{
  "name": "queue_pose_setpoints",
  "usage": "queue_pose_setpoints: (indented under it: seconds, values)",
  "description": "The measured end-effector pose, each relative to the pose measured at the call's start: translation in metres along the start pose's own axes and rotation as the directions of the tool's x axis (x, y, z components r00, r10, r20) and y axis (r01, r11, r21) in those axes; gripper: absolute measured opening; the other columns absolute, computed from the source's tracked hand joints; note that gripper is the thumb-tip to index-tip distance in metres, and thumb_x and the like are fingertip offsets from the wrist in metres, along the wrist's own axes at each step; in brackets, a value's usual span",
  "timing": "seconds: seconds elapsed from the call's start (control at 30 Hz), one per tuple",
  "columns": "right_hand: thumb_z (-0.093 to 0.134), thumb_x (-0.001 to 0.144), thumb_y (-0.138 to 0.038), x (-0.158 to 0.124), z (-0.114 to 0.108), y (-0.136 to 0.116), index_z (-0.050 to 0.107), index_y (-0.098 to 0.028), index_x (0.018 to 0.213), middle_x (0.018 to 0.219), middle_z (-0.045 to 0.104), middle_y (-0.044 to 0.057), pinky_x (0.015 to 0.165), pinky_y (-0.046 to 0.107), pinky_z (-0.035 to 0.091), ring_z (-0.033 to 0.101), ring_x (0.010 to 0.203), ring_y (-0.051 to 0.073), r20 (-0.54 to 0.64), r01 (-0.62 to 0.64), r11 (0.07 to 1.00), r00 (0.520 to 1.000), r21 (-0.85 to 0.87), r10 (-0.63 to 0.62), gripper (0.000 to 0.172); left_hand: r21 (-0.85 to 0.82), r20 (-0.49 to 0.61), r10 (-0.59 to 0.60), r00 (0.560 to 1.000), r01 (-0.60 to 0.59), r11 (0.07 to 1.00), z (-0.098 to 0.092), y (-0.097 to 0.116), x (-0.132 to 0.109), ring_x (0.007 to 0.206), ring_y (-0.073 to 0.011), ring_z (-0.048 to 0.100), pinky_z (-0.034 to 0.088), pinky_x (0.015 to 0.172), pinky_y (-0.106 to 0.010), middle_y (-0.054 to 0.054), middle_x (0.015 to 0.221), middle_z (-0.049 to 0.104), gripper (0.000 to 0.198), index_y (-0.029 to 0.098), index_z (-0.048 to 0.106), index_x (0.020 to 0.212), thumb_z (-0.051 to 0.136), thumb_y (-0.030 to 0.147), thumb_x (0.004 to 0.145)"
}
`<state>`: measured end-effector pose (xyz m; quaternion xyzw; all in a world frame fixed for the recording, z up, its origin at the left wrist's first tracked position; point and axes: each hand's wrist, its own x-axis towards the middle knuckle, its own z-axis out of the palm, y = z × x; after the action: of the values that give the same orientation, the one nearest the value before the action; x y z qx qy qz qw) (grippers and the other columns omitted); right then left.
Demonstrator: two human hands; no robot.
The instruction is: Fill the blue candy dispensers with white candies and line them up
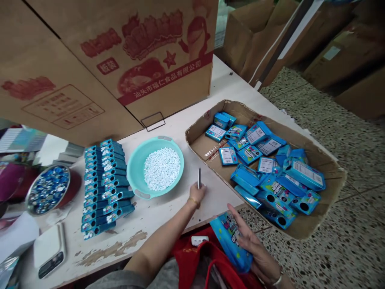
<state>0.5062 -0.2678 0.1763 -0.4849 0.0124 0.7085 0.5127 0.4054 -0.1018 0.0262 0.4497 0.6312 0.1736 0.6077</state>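
Note:
My left hand rests on the white table, closed around a thin dark stick-like tool that points away from me, just right of a teal basin of small white tablets. Over my lap, my right hand has its fingers wrapped round a stack of blue printed packets. A low cardboard tray at the table's right end holds several more blue boxes.
Two rows of filled blue boxes lie left of the basin. A metal bowl of blue pieces and a phone-like device sit at the left. A big printed carton stands behind. Red cloth lies in my lap.

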Motion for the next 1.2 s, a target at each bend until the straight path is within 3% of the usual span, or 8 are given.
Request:
queue_pose_setpoints:
  seconds: [0.17,0.33,0.43,0.6,0.73,0.83,1.03,1.2]
  values:
    - [0.086,0.059,-0.033,0.023,0.008,-0.008,0.046,-0.031,0.137,0.127,0.064,0.009,0.086,0.039,0.054,0.066,0.104,0.026,0.01,-0.036,0.995,0.999,-0.094,0.037,0.087,-0.111,0.02,0.095,0.995,-0.092,0.989,-0.054,0.006,-0.062,0.044,-0.0082,0.04,0.033,0.046,-0.021,0.007,0.052,0.044,0.023,0.017,0.058,0.079,0.063,0.039,0.072]
    - [0.086,0.059,-0.03,0.053,0.04,-0.017,0.061,-0.027,0.112,0.099,0.074,0.003,0.075,0.036,0.057,0.069,0.084,0.021,0.014,-0.017,0.991,1.0,-0.131,0.019,0.058,0.188,-0.21,0.4,0.892,-0.364,0.912,-0.141,0.043,-0.021,0.054,-0.01,0.042,0.034,0.055,-0.023,0.005,0.058,0.044,0.023,0.018,0.059,0.082,0.063,0.04,0.074]
    - [0.086,0.059,-0.032,0.067,0.06,-0.022,0.062,-0.027,0.107,0.099,0.074,0.001,0.076,0.037,0.057,0.07,0.085,0.021,0.02,-0.007,0.994,1.0,-0.107,0.009,0.054,0.48,-0.23,0.413,0.882,-0.266,0.836,-0.189,0.039,-0.004,0.059,-0.0133,0.048,0.037,0.06,-0.025,0.003,0.061,0.048,0.023,0.018,0.058,0.08,0.067,0.038,0.073]
    - [0.082,0.064,-0.04,0.091,0.078,-0.029,0.066,-0.025,0.1,0.095,0.075,0.002,0.077,0.037,0.058,0.071,0.084,0.021,0.028,0.011,0.996,1.0,-0.094,-0.008,0.043,0.586,-0.57,0.314,0.759,0.108,0.803,-0.242,-0.006,-0.018,0.086,-0.0244,0.06,0.046,0.073,-0.033,-0.01,0.089,0.06,0.028,0.016,0.057,0.088,0.063,0.041,0.078]
    - [0.082,0.065,-0.038,0.114,0.082,-0.031,0.068,-0.024,0.096,0.093,0.076,0.001,0.075,0.035,0.058,0.071,0.082,0.021,0.013,-0.025,0.996,1.0,-0.087,0.026,0.037,0.336,-0.701,0.07,0.709,0.243,0.91,-0.247,-0.034,-0.023,0.096,-0.0309,0.063,0.049,0.078,-0.038,-0.015,0.1,0.063,0.056,0.014,0.052,0.109,0.072,0.047,0.068]
    - [0.082,0.065,-0.037,0.127,0.079,-0.031,0.068,-0.023,0.097,0.093,0.076,0.001,0.073,0.034,0.059,0.072,0.082,0.021,-0.008,-0.073,0.993,0.997,-0.089,0.073,0.038,0.12,-0.724,-0.093,0.683,0.258,0.958,-0.24,-0.034,-0.021,0.086,-0.0278,0.066,0.05,0.076,-0.036,-0.008,0.086,0.065,0.046,0.018,0.054,0.103,0.073,0.038,0.066]
    - [0.081,0.066,-0.037,0.142,0.069,-0.028,0.068,-0.023,0.095,0.091,0.076,0.0,0.075,0.034,0.059,0.072,0.083,0.02,-0.03,-0.113,0.99,0.993,-0.091,0.11,0.034,-0.036,-0.593,0.192,0.782,-0.264,0.964,-0.211,0.012,-0.03,0.082,-0.0179,0.064,0.051,0.073,-0.028,-0.002,0.087,0.065,0.039,0.02,0.052,0.097,0.069,0.038,0.067]
    - [0.08,0.069,-0.035,0.143,0.069,-0.025,0.069,-0.022,0.095,0.092,0.076,0.001,0.073,0.032,0.059,0.072,0.081,0.019,-0.038,-0.101,0.991,0.994,-0.083,0.098,0.032,-0.086,-0.596,0.199,0.778,-0.308,0.947,-0.205,0.024,-0.035,0.073,-0.0139,0.06,0.05,0.068,-0.025,0.001,0.077,0.061,0.037,0.02,0.049,0.09,0.07,0.035,0.064]
